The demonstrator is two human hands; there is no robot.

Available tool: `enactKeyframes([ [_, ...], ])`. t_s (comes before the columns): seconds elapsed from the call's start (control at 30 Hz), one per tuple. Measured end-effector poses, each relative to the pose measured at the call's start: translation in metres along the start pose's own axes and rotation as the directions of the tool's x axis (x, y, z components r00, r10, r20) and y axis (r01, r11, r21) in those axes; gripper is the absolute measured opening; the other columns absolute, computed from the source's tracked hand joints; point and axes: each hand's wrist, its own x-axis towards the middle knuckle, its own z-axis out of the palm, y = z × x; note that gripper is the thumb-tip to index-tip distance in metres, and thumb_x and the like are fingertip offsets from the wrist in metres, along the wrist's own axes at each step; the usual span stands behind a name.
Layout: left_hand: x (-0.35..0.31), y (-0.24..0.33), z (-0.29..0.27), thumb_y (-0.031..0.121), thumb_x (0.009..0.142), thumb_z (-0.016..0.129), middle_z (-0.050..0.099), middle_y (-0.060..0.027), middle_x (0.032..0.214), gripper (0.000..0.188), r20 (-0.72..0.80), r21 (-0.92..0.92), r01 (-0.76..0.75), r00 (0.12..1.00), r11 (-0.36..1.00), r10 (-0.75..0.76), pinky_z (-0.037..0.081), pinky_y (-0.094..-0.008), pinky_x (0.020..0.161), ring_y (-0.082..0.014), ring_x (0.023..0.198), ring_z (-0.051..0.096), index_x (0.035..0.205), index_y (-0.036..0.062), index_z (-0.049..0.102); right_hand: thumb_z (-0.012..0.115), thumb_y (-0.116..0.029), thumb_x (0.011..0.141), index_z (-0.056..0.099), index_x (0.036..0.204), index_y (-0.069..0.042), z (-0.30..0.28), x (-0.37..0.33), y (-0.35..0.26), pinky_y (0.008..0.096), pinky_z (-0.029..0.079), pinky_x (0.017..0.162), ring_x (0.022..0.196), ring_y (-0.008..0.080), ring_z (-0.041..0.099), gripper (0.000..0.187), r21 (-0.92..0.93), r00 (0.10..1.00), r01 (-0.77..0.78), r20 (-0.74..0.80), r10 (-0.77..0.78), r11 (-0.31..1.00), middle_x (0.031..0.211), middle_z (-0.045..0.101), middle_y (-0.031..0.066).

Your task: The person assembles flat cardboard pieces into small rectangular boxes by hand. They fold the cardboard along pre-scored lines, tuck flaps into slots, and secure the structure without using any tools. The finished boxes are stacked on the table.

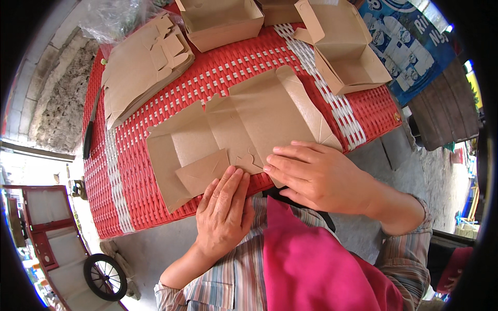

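A flat brown cardboard box blank [223, 122] lies on the red and white woven table [137, 186], its near flaps folded inward. My left hand [224, 207] presses down on the folded near edge, fingers stretched out and side by side. Over the blank's near right part rests my right hand [316, 176], its fingers extended and slightly apart on the cardboard. Between the two hands a small cut tab [249, 161] shows on the folded flap. Neither hand is wrapped round anything; the edge under the left fingertips is hidden.
A stack of flat box blanks [142, 70] lies at the far left, a knife with a black handle [88, 137] beside it. Folded boxes stand at the back, one open-topped [223, 26] and one with its lid raised [350, 62]. Clear plastic [111, 20] sits behind the stack.
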Motion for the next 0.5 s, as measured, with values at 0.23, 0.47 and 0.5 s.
enactKeyframes([
  [0.23,-0.006,-0.003,-0.003,0.007,0.079,0.069,0.061,-0.0129,0.130,0.047,-0.037,0.021,0.050,0.998,0.999,-0.049,0.045,-0.0426,0.104,-0.0268,0.125,0.059,0.125,-0.0011,0.064,0.068,-0.013,0.078,0.068,0.111,-0.001,-0.005,-0.024,0.007,0.0372,0.055,0.087,0.106,0.0267,0.063,0.035,-0.075,0.998,-0.045,-0.054,0.041,0.996,0.107,0.065,0.0083],
  [0.47,-0.033,-0.018,-0.024,0.005,0.076,0.070,0.065,-0.0125,0.123,0.044,-0.059,0.054,0.094,0.994,0.994,-0.090,0.044,-0.0448,0.104,-0.0281,0.120,0.062,0.120,0.0007,0.065,0.061,-0.012,0.079,0.063,0.092,-0.002,-0.003,0.005,-0.011,0.0324,0.054,0.076,0.095,0.0207,0.062,0.017,0.070,1.000,-0.018,-0.017,0.019,0.997,0.095,0.061,0.0061],
  [0.5,-0.034,-0.018,-0.023,0.006,0.076,0.070,0.065,-0.0134,0.122,0.045,-0.063,0.056,0.105,0.993,0.993,-0.101,0.045,-0.0455,0.104,-0.0291,0.119,0.062,0.121,0.0039,0.066,0.062,-0.012,0.079,0.062,0.090,-0.002,-0.001,0.011,-0.007,0.0343,0.053,0.074,0.093,0.0228,0.064,0.015,0.161,0.999,-0.048,-0.013,0.051,0.986,0.094,0.062,0.0080],
])
